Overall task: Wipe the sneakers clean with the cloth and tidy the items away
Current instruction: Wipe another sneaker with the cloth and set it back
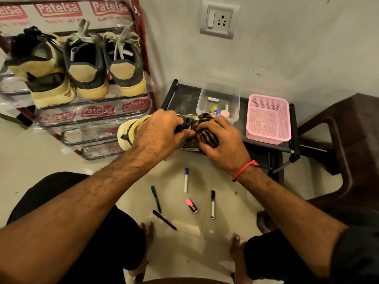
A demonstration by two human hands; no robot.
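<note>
While the left hand (159, 130) curls its fingers around the top of a yellow sneaker (128, 134), holding it by the dark laces, the right hand (222, 140) grips a brown checked cloth (207, 136) and presses it against the same shoe. The shoe is held up in the air, in front of a low black table (184, 99). Its pale toe sticks out to the left of the left hand. The rest of the shoe is hidden by the two hands and the cloth. The right wrist wears a red string (245, 169).

Three more sneakers (86, 64) sit in a row on a shoe rack (102, 117) to the left, with their heels facing out (the rack is wrapped in clear plastic with red labels).

On the black table there is a clear box (218, 95) with a few small things inside. Just beside it, to the right, is a pink basket (268, 119). A dark brown chair (348, 150) stands at the far right.

Five pens lie on the pale floor between the person's knees and the table. There is a white marker with a blue cap (186, 179), a green pen (156, 199), a black pen (164, 220), a short pink highlighter (191, 205) and a white marker with a black cap (213, 204). They are spread out and do not touch each other.

A switch and socket plate (219, 19) is on the wall above the table.
</note>
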